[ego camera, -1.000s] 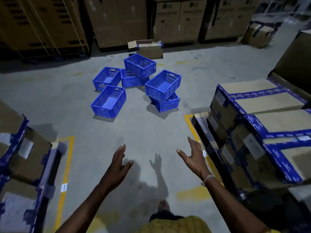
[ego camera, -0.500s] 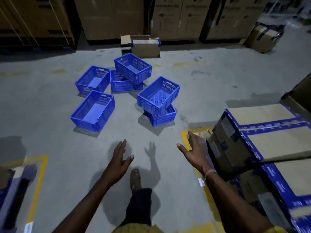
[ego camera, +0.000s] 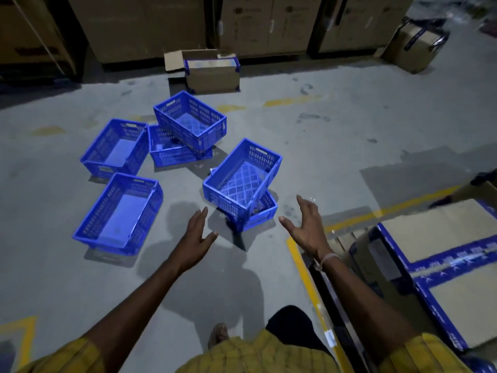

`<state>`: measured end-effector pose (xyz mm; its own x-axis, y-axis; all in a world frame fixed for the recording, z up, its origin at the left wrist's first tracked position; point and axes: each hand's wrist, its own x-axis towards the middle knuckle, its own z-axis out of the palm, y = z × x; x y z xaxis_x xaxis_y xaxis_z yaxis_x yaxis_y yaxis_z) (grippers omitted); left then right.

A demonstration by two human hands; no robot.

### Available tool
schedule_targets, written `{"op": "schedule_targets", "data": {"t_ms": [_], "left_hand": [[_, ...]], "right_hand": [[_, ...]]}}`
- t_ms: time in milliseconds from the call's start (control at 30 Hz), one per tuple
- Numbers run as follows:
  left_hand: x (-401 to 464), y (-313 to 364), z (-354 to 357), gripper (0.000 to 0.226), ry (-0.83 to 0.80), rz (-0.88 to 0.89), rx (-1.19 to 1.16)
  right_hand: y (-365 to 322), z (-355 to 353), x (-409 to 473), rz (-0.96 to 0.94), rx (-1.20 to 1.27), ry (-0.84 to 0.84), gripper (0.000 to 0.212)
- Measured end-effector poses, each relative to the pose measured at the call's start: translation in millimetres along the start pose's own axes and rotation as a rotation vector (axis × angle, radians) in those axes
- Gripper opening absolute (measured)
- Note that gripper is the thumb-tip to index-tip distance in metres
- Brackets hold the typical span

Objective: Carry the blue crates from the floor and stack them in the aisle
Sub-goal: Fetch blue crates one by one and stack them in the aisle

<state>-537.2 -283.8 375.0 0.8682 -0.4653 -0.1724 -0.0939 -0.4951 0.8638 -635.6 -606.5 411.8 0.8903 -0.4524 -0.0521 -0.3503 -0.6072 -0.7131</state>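
Head view, dim warehouse aisle, grey concrete floor (ego camera: 336, 146) with yellow painted lines (ego camera: 301, 265).

Six blue crates lie scattered on the floor ahead. Nearest pair: a tilted crate (ego camera: 242, 179) sits askew on a lower crate (ego camera: 262, 215), mesh bottom visible. Far pair: an upper crate (ego camera: 191, 119) rests crooked over a lower one (ego camera: 168, 150). Two singles sit flat on the floor to the left: rear crate (ego camera: 115, 148), front crate (ego camera: 119, 214). All appear empty.

Left hand (ego camera: 196, 238): fingers straight, slightly spread, thumb out, holding nothing; near the tilted crate's near-left corner, not touching. Right hand (ego camera: 306, 224): palm turned inward, fingers extended and apart, holding nothing; just right of the same pair, not touching. A pale band (ego camera: 329, 257) circles the right wrist.

Surroundings: a small cardboard box (ego camera: 212, 74) with blue-taped corners stands behind the crates, one flap open. Tall cartons (ego camera: 269, 22) line the back. Another carton (ego camera: 414, 47) sits tilted at upper right. Blue-taped cartons (ego camera: 443, 254) are stacked close at right, beside the right forearm.
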Motion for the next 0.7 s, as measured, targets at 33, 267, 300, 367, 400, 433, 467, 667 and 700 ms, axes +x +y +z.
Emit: {"op": "schedule_targets", "data": {"t_ms": [33,267,300,367,400,433,467,667,700], "left_hand": [[19.0,2.5,-0.4,0.075,-0.001,-0.005,-0.002],[139.9,3.1,23.1,0.081,0.049,-0.139,0.015],[157.3,6.1,28.9,0.081,0.061,-0.161,0.010],[190.5,10.8,42.5,0.079,0.091,-0.200,0.004],[205.5,14.2,49.4,0.078,0.111,-0.218,0.000],[220.7,17.1,56.2,0.078,0.132,-0.240,-0.003],[235.6,19.6,62.8,0.077,0.149,-0.267,-0.009],[318.1,14.5,96.5,0.078,0.194,-0.383,-0.020],[329.4,13.2,99.8,0.077,0.203,-0.406,-0.022]], "right_hand": [[0.4,-0.3,21.8,-0.011,0.001,-0.007,0.086],[21.1,-0.1,185.3,-0.064,-0.047,-0.118,0.086],[26.0,-0.7,210.8,-0.074,-0.053,-0.137,0.086],[35.0,-1.4,261.5,-0.095,-0.051,-0.177,0.087],[38.9,-1.6,285.8,-0.109,-0.050,-0.200,0.088],[42.2,-1.5,310.1,-0.122,-0.055,-0.226,0.088],[45.2,-1.7,332.8,-0.131,-0.063,-0.252,0.089],[66.2,7.7,453.0,-0.192,-0.161,-0.392,0.091],[69.0,11.2,470.5,-0.195,-0.183,-0.412,0.093]]}}
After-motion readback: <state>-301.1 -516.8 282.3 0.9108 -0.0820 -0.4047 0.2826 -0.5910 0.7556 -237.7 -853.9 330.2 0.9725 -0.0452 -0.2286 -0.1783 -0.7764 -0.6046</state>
